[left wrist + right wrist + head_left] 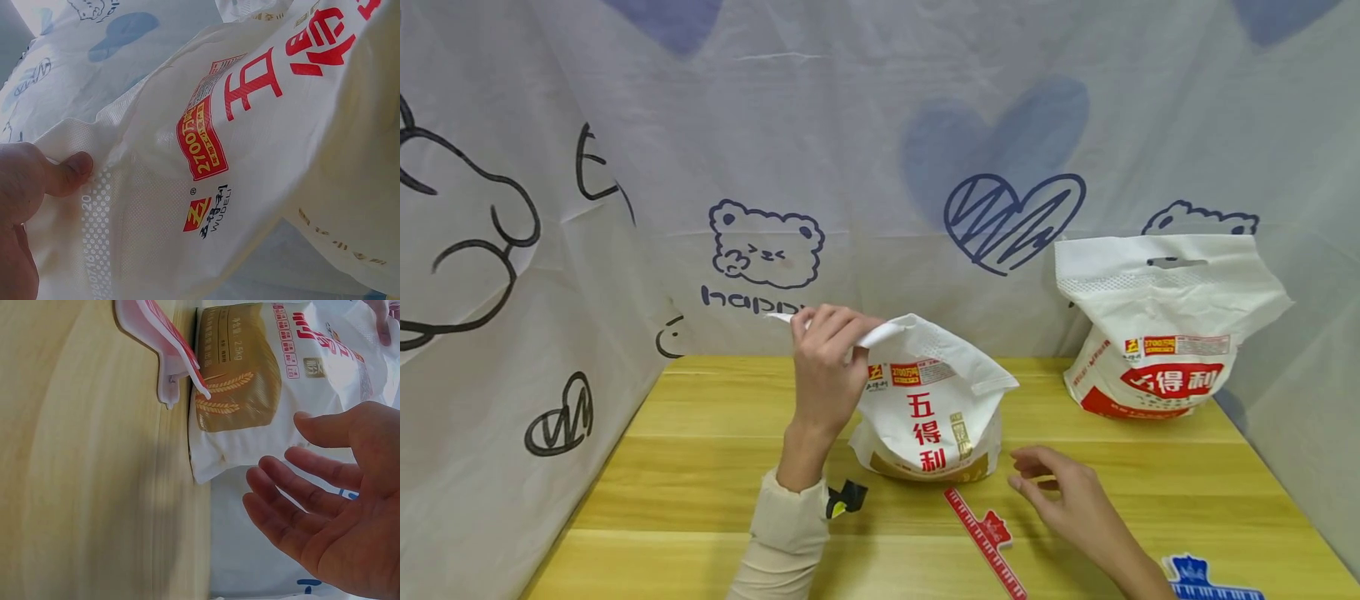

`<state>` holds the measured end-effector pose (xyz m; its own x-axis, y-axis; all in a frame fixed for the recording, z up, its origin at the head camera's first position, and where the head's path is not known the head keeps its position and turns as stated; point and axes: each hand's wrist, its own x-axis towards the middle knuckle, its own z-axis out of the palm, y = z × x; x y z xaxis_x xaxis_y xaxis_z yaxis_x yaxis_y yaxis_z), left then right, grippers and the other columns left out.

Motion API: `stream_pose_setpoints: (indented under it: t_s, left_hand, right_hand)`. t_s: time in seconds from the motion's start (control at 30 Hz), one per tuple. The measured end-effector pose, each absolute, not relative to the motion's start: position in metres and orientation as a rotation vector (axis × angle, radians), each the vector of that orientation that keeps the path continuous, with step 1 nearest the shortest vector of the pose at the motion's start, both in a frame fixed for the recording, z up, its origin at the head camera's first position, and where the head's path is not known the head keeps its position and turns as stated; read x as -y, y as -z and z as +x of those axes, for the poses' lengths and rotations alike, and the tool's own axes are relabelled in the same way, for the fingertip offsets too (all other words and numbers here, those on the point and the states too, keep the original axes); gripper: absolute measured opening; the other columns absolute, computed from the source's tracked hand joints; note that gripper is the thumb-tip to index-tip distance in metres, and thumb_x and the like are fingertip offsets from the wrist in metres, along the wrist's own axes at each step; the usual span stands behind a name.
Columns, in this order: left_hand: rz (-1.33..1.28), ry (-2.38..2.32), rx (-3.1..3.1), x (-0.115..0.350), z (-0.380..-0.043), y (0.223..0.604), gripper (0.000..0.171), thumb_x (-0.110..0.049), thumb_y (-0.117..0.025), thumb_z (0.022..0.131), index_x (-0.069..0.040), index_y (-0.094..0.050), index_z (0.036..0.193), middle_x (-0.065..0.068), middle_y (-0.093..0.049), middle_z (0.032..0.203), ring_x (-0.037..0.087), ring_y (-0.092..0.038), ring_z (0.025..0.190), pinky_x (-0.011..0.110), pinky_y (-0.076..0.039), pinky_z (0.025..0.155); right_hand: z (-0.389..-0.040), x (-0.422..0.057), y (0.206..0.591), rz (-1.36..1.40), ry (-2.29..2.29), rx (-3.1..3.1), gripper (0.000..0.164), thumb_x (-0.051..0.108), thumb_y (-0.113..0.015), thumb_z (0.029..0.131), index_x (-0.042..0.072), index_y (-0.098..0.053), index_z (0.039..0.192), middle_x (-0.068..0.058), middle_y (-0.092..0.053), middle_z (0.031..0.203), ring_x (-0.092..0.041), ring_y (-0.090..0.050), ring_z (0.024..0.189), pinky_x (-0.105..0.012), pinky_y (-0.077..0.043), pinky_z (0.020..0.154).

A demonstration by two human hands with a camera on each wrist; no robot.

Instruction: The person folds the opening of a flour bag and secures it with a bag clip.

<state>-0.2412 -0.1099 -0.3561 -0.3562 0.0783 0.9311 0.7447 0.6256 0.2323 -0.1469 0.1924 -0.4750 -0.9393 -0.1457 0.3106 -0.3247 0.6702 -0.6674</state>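
A white flour bag (951, 400) with red lettering stands in the middle of the wooden table. My left hand (831, 354) grips its top edge at the left corner, the thumb (69, 175) lying over the dotted band in the left wrist view. To the right of the bag, my right hand (1067, 492) is held with fingers spread and relaxed, holding nothing. The right wrist view shows its palm (350, 519) beside the bag's printed wheat ears (228, 394). A red ruler-shaped clip (985, 542) lies just in front of the bag.
Another white flour bag (1157, 333), with a red label and a handle slot, stands at the back right. At the front right lies a blue ruler-shaped clip (1210, 590). White printed cloth (865, 167) hangs behind and beside the table (700, 467).
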Motion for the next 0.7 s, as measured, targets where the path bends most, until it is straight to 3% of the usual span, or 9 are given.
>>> stream_pose_setpoints:
  t_s: [0.27,0.7]
  left_hand:
    - [-0.663,0.81,1.839,0.1094,-0.2401,0.3562,0.027,0.015,-0.075,0.075,-0.007,-0.078,0.09,0.006,-0.074,0.087,0.023,-0.062,0.086,0.05,-0.037,0.095]
    - [-0.656,0.8,1.857,0.1106,-0.24,0.3564,0.025,0.014,-0.075,0.077,-0.007,-0.078,0.091,0.006,-0.074,0.088,0.023,-0.062,0.086,0.05,-0.038,0.095]
  right_hand:
    - [-0.1423,-0.191,0.4794,0.348,-1.184,2.683,0.027,0.006,-0.079,0.088,0.004,-0.071,0.114,-0.008,-0.075,0.101,-0.024,-0.072,0.09,-0.028,-0.059,0.074]
    - [-0.1392,-0.1874,0.4816,0.399,-1.245,2.782,0.024,0.011,-0.077,0.091,0.006,-0.07,0.114,-0.005,-0.073,0.101,-0.022,-0.071,0.091,-0.023,-0.057,0.072]
